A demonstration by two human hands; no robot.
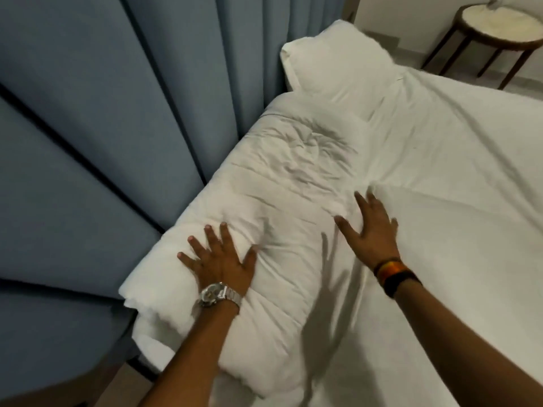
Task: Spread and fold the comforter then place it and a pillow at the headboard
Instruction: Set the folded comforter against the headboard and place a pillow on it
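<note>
Comforter (264, 207) folded into a thick long bundle, lying along the bed (455, 186) edge right against the blue padded headboard (102, 127). Pillow (338, 63) at the bundle's far end, touching it, also against the headboard. Left hand (220, 259): fingers spread, palm flat on the near part of the comforter, watch (217, 295) on wrist. Right hand (373, 227): fingers spread, flat on the comforter's bed-side edge where it meets the sheet, bands (393, 271) on wrist. Neither grips anything. Round side desk (496, 24) past the far corner.
</note>
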